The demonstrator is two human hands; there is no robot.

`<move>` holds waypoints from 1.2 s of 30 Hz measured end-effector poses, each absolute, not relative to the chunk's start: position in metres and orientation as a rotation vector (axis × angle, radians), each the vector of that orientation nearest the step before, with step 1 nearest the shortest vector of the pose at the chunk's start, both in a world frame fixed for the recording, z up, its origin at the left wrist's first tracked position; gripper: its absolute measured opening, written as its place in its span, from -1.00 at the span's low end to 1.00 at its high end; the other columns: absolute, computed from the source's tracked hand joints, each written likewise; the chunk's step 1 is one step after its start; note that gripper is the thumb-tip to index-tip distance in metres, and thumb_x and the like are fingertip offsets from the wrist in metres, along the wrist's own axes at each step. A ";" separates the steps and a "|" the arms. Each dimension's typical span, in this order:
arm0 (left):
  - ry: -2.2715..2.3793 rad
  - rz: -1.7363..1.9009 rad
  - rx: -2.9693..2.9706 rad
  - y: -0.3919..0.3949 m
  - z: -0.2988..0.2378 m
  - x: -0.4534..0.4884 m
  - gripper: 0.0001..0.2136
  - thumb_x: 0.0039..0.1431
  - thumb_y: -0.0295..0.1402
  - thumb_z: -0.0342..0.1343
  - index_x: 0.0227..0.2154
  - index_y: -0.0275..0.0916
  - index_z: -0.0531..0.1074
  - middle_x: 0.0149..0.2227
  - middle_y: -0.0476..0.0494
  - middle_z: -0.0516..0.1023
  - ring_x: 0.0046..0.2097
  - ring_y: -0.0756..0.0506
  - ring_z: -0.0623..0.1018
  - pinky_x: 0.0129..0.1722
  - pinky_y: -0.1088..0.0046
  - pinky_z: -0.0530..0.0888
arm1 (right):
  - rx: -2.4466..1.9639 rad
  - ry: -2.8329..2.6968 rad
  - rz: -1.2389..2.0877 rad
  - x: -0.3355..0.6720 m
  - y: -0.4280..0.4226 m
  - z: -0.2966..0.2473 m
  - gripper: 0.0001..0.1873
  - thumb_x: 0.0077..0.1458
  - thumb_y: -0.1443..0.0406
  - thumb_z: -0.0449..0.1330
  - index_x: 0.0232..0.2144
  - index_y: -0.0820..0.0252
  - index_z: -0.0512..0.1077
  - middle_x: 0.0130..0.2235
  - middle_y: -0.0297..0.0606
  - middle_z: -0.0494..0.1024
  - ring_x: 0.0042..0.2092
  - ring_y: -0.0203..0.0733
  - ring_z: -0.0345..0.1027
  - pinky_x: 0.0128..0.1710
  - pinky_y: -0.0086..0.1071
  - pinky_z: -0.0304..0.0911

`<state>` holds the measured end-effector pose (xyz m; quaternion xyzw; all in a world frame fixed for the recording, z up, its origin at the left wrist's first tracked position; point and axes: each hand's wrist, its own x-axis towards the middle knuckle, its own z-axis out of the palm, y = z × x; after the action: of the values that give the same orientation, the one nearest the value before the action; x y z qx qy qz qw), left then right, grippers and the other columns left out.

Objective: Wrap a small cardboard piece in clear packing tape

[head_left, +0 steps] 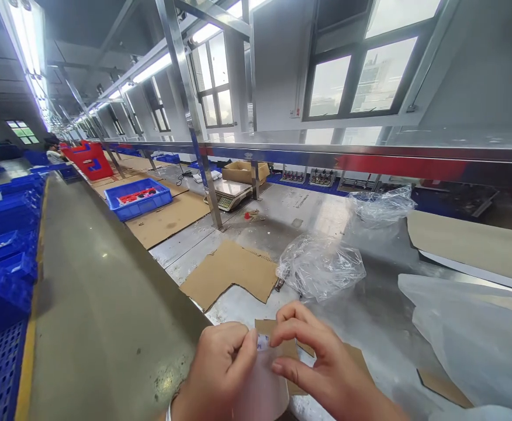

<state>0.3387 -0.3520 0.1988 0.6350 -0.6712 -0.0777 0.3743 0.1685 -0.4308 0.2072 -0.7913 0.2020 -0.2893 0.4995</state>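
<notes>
My left hand (225, 365) is closed around a roll of clear packing tape (267, 383) at the bottom centre. A bit of white core with blue print shows at the roll's top, beside my left thumb. My right hand (315, 359) is at the roll's right side, with its thumb and curved forefinger apart. Its fingertips are at or close to the tape's surface; whether they touch it I cannot tell. Under and behind the hands lie cut cardboard pieces (356, 358). Ahead of them are a notched cardboard sheet (234, 269) and a crumpled clear plastic bag (321, 269).
To the left runs a long greenish conveyor belt (98, 280), with stacked blue crates (6, 263) beyond it. A metal post (203, 158) rises from the metal bench. Farther back are a weighing scale (229, 196) and a blue tray (139, 199) holding red parts. Plastic sheeting (470, 333) lies right.
</notes>
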 end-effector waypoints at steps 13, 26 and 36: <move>-1.828 -0.568 1.668 -0.343 0.214 0.338 -0.67 0.23 -0.36 -0.20 -0.66 -0.24 0.02 -0.65 0.08 0.06 -0.56 0.06 0.13 -0.54 0.43 0.08 | -2.412 0.271 -0.640 0.172 -0.433 0.228 -0.89 0.11 0.37 0.15 -0.46 0.17 0.40 -0.39 -0.32 0.30 -0.28 -0.29 0.21 -0.27 -0.37 0.16; -1.650 -1.054 1.684 -0.341 0.224 0.342 -0.66 0.11 -0.42 -0.10 -0.72 -0.24 -0.05 -0.66 0.08 -0.06 -0.56 0.05 0.02 -0.56 0.41 -0.01 | -2.224 0.244 -0.232 0.160 -0.419 0.238 -0.86 0.19 0.31 0.02 -0.44 0.14 0.25 -0.32 -0.31 0.34 -0.23 -0.26 0.23 -0.24 -0.44 0.21; -1.454 -1.158 1.706 -0.339 0.221 0.344 -0.68 0.08 -0.38 -0.11 -0.72 -0.21 -0.07 -0.65 0.08 -0.11 -0.57 0.05 -0.03 -0.59 0.40 -0.06 | -1.900 0.311 -0.389 0.165 -0.419 0.220 -0.78 -0.07 0.31 0.31 -0.37 0.07 0.34 -0.27 -0.38 0.30 -0.20 -0.27 0.23 -0.19 -0.42 0.14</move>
<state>0.3445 -0.3389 0.2206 0.6440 -0.5491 -0.4371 0.3044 0.1649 -0.4189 0.2195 -0.8045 0.1319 -0.1647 0.5552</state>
